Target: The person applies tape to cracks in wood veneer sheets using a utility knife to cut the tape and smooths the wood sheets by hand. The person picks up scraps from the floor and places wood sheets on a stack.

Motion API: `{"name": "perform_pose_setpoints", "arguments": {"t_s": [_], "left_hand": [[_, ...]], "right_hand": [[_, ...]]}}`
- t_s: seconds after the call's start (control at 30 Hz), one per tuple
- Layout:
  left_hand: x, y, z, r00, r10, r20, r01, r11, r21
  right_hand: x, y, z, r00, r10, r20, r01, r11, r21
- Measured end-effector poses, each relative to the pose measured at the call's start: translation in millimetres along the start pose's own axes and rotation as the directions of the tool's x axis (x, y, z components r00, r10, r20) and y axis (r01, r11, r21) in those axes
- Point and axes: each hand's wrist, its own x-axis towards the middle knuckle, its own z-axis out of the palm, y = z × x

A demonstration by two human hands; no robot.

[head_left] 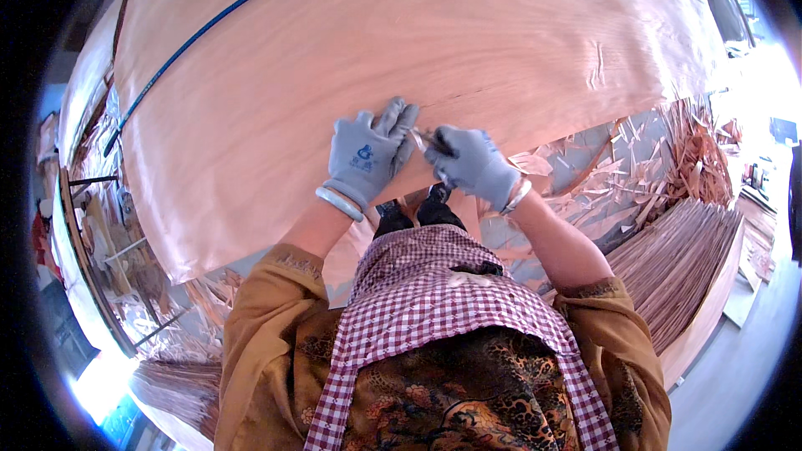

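A wide sheet of pinkish wood veneer [276, 100] spreads out before me. My left hand [368, 154], in a grey work glove, lies on it near its front edge, palm down with fingers stretched out. Close beside its fingers, my right hand [476, 165], gloved the same way, is closed with the fingers bent. A small dark piece and a thin pale strip [420, 139] show at its fingertips; their kind is too small to tell. A fine dark crack [459, 98] runs through the veneer just beyond both hands.
A thin blue rod or hose [225, 12] crosses the sheet at the far left. Torn veneer scraps [585, 163] litter the floor at right. Stacked veneer strips [681, 263] stand near my right elbow, with another stack [180, 388] at lower left. A metal frame [88, 259] stands at left.
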Motion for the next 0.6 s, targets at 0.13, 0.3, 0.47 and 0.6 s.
{"name": "perform_pose_setpoints", "arguments": {"t_s": [0.13,0.3,0.47,0.6], "left_hand": [[5.0,4.3,-10.1,0.999,0.039,-0.012,-0.039,0.999,-0.024],[54.1,37.6,10.7,0.894,0.255,-0.368,-0.3,0.951,-0.069],[72.6,61.7,15.9,0.93,0.2,-0.308,-0.275,0.936,-0.221],[58.6,63.0,-16.1,0.96,0.241,-0.14,-0.262,0.952,-0.16]], "right_hand": [[25.9,49.7,-44.5,0.99,0.103,-0.096,-0.019,0.776,0.63],[39.8,104.5,-57.5,0.965,0.211,-0.155,-0.162,0.946,0.282],[20.9,89.7,-49.1,0.91,0.115,-0.398,-0.189,0.97,-0.151],[-32.9,104.9,-62.0,0.956,0.131,-0.264,-0.123,0.991,0.047]]}}
